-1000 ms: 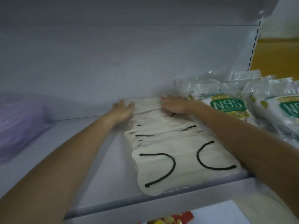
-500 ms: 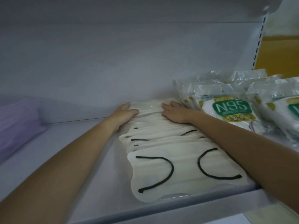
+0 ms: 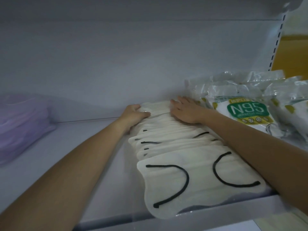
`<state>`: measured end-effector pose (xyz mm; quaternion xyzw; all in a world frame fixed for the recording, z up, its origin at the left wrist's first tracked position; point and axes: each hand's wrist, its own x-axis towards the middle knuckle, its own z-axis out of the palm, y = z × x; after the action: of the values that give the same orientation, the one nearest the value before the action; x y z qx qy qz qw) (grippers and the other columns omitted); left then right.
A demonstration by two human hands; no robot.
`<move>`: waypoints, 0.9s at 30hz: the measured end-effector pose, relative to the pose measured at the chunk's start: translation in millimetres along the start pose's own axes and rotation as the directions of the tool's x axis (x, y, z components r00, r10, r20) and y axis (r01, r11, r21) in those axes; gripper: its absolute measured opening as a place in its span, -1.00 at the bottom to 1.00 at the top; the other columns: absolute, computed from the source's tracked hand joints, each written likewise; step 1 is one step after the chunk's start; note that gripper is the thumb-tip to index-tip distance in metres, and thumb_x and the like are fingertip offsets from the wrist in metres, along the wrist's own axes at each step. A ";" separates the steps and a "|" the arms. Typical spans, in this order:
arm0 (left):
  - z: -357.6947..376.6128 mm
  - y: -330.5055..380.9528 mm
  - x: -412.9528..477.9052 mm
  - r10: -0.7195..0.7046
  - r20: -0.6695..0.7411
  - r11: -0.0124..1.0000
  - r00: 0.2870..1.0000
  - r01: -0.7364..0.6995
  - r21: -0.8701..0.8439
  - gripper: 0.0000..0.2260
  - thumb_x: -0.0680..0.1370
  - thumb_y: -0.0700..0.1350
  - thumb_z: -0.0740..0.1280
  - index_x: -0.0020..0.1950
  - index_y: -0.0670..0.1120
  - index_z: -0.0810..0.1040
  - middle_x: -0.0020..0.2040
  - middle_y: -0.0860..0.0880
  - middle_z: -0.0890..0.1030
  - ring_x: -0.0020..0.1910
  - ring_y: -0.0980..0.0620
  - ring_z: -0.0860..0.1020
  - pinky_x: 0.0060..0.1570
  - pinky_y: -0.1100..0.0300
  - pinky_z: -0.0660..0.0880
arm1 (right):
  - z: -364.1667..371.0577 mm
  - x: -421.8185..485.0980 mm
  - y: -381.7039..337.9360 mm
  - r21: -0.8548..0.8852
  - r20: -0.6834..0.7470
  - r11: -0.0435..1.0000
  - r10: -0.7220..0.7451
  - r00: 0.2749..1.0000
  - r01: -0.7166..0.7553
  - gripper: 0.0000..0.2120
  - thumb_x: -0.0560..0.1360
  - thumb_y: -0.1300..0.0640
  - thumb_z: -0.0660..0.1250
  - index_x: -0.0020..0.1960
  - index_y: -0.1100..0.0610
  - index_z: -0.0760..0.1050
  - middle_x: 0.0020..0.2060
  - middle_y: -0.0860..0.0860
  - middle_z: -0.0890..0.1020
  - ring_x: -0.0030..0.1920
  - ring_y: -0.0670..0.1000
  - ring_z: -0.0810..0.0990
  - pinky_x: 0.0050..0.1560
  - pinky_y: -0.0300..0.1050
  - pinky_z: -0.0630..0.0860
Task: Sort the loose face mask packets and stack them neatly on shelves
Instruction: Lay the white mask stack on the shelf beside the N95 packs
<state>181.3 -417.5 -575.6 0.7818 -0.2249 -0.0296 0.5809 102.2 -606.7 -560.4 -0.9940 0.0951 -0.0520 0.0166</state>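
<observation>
Plainly, from the head camera, a long overlapping row of cream mask packets (image 3: 183, 147) lay on the white shelf (image 3: 83, 164), running from its front lip back to the rear panel. The front packet (image 3: 196, 185) lay flat, with two black ear loops curving across its face. Both bare forearms reached in over the shelf, one on each side of the row. The left hand (image 3: 135, 114) was at the row's far left end; its fingers were curled over the edge of the rearmost packets and its thumb lay across their top, so it held them. The right hand (image 3: 185, 112) lay on top of the same rear packets near their right end, with its fingers straight, spread a little and pressed flat, gripping nothing. Just beside the right hand, to the right of the cream row, stood a cluster of clear-wrapped N95 packets (image 3: 246, 112) with green labels, the nearest touching or nearly touching the right forearm. Well apart on the left side of the shelf sat a blurred pile of purple packets (image 3: 21, 124). A slotted upright (image 3: 276, 45) rose at the right behind the N95 packets, with a yellow surface (image 3: 293, 54) beyond it.
</observation>
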 end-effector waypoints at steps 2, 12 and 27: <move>2.3 -2.1 0.7 0.029 -0.037 0.979 0.999 -0.021 0.202 -0.63 0.50 -0.09 0.40 0.27 -0.14 0.48 0.05 -0.03 0.53 0.09 -0.01 0.54 -0.14 0.40 0.43 | 2.1 -1.3 -0.4 -0.003 0.039 1.000 -0.004 0.999 0.004 -0.45 0.61 -0.16 -0.15 0.54 -0.03 -0.15 0.53 0.03 -0.14 0.52 0.07 -0.17 0.47 0.06 -0.19; 17.4 17.3 -3.8 0.079 0.403 0.543 0.912 -0.379 0.749 -0.43 0.60 0.22 0.03 0.55 0.01 0.08 0.57 -0.02 0.03 0.54 -0.01 -0.03 0.49 0.00 -0.08 | -1.3 -0.5 -3.1 -0.067 0.202 0.997 0.056 0.978 -0.043 -0.46 0.62 -0.13 -0.19 0.49 0.13 0.09 0.49 0.16 0.13 0.47 0.17 0.13 0.45 0.14 0.07; 21.8 4.9 -0.4 -0.028 0.376 0.499 0.926 -0.313 0.808 -0.31 0.50 0.40 -0.02 0.55 0.13 -0.02 0.57 0.10 -0.08 0.54 0.04 -0.13 0.45 -0.17 -0.19 | 11.6 6.8 11.4 0.023 0.086 1.000 0.006 0.996 -0.008 -0.40 0.58 -0.23 -0.14 0.54 0.02 -0.06 0.54 0.03 -0.06 0.53 0.05 -0.11 0.47 0.05 -0.14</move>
<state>172.7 -437.9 -578.2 0.9258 -0.3714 -0.0004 0.0709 107.9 -618.9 -571.7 -0.9947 0.0969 -0.0103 0.0326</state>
